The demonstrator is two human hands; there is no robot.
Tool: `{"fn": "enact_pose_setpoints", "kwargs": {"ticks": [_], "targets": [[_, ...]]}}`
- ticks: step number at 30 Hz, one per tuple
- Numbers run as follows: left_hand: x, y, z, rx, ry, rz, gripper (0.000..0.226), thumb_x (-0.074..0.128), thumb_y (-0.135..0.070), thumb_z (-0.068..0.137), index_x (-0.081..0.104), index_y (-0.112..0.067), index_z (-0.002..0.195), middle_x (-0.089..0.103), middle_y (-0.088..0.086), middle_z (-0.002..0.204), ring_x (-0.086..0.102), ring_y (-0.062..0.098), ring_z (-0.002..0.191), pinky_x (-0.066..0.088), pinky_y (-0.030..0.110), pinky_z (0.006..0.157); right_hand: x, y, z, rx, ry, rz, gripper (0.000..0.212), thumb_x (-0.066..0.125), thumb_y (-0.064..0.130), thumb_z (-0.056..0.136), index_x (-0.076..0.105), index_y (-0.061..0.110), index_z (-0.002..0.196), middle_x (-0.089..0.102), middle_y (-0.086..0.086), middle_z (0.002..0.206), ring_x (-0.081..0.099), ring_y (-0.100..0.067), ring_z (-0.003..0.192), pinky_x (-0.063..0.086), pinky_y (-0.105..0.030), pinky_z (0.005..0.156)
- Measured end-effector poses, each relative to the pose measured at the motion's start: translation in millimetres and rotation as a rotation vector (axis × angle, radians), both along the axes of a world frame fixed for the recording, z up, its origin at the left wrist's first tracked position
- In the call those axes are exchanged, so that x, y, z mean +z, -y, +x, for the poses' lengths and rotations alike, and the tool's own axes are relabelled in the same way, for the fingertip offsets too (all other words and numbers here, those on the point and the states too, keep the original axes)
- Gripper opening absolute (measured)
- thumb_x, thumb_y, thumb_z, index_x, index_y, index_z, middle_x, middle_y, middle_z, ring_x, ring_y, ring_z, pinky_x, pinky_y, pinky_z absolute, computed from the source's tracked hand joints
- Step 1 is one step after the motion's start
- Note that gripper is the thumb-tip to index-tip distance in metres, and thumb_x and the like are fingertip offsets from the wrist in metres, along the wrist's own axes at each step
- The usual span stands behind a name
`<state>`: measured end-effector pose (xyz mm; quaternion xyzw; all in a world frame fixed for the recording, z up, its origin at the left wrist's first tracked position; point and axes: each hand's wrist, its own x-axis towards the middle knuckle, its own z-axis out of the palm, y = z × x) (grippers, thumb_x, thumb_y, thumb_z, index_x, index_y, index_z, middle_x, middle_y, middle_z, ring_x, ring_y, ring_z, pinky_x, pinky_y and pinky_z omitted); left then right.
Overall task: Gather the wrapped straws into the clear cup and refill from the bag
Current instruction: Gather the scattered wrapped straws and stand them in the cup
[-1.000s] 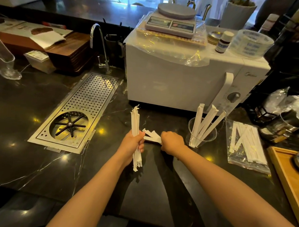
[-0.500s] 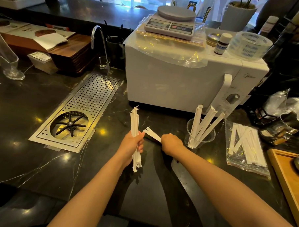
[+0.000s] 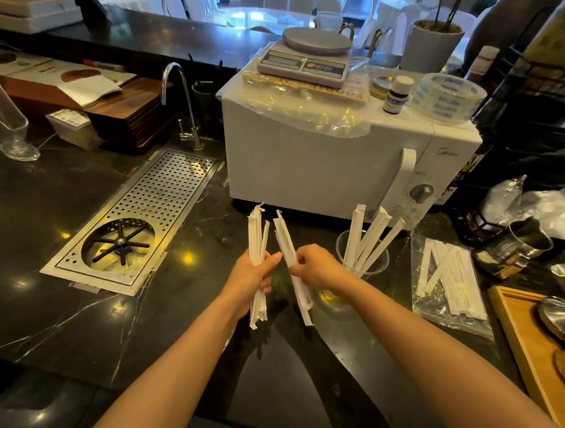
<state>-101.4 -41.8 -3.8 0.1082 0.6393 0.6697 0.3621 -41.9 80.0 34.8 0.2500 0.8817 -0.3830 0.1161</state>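
My left hand (image 3: 252,275) grips an upright bundle of white wrapped straws (image 3: 257,235) above the dark counter. Just to its right, my right hand (image 3: 316,267) holds a second small bunch of wrapped straws (image 3: 285,239), tilted with the tops leaning left. The two bunches almost touch near my left thumb. The clear cup (image 3: 342,248) stands right of my right hand, with several wrapped straws (image 3: 369,240) leaning in it. Further right the clear plastic bag (image 3: 448,315) lies flat with more wrapped straws (image 3: 447,272) inside.
A white microwave (image 3: 309,169) stands right behind the hands, a scale (image 3: 309,58) on top. A steel rinser tray (image 3: 145,214) is set into the counter at left. A metal pitcher (image 3: 519,248) and wooden tray (image 3: 528,347) sit at right.
My right hand has lifted its straws off the counter and turned them from lying flat to nearly upright, close beside the bundle in my left hand. The left hand stayed about where it was.
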Motion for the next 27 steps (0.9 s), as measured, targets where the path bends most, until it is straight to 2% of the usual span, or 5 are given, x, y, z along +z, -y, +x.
{"fn": "enact_pose_setpoints", "kwargs": {"ticks": [7, 11, 13, 17, 27], "targets": [[15.5, -22.2, 17.6, -0.040, 0.031, 0.130, 0.018, 0.057, -0.022, 0.083, 0.054, -0.006, 0.090, 0.054, -0.005, 0.046, 0.044, 0.005, 0.037, 0.038, 0.018, 0.040, 21.0, -8.5, 28.5, -0.022, -0.087, -0.291, 0.010, 0.054, 0.014, 0.089, 0.059, 0.009, 0.083, 0.052, -0.001, 0.065, 0.048, -0.008, 0.055, 0.041, -0.016, 0.053], [19.3, -35.6, 28.3, -0.037, -0.031, 0.086, 0.028, 0.065, -0.016, 0.078, 0.057, -0.007, 0.104, 0.066, 0.013, 0.084, 0.066, 0.034, 0.081, 0.055, 0.049, 0.077, 23.8, -13.0, 40.5, 0.029, -0.102, -0.323, 0.015, 0.050, 0.013, 0.091, 0.061, 0.017, 0.082, 0.053, 0.004, 0.062, 0.047, -0.006, 0.052, 0.041, -0.010, 0.049], [19.9, -41.6, 33.6, -0.051, -0.041, 0.068, 0.037, 0.067, -0.016, 0.076, 0.054, -0.002, 0.108, 0.064, 0.018, 0.088, 0.064, 0.038, 0.085, 0.054, 0.052, 0.080, 23.9, -15.9, 45.5, 0.038, -0.094, -0.304, 0.020, 0.049, 0.014, 0.092, 0.058, 0.022, 0.076, 0.053, 0.003, 0.062, 0.047, -0.006, 0.052, 0.041, -0.009, 0.049], [20.6, -49.6, 40.8, -0.154, -0.074, 0.074, 0.040, 0.066, -0.020, 0.076, 0.053, -0.001, 0.108, 0.064, 0.020, 0.088, 0.064, 0.032, 0.071, 0.055, 0.040, 0.063, 19.8, -25.6, 56.9, 0.014, -0.086, -0.313, 0.013, 0.049, 0.017, 0.092, 0.061, 0.015, 0.087, 0.059, 0.001, 0.066, 0.054, -0.006, 0.052, 0.047, -0.016, 0.057], [22.2, -59.2, 54.4, -0.326, -0.143, 0.067, 0.019, 0.061, -0.011, 0.080, 0.057, -0.015, 0.098, 0.065, 0.001, 0.084, 0.067, 0.011, 0.076, 0.054, 0.019, 0.063, 17.5, -42.3, 81.3, 0.030, 0.003, -0.382, 0.012, 0.051, 0.021, 0.092, 0.061, 0.014, 0.096, 0.066, -0.016, 0.085, 0.064, -0.016, 0.066, 0.053, -0.019, 0.064]]}}
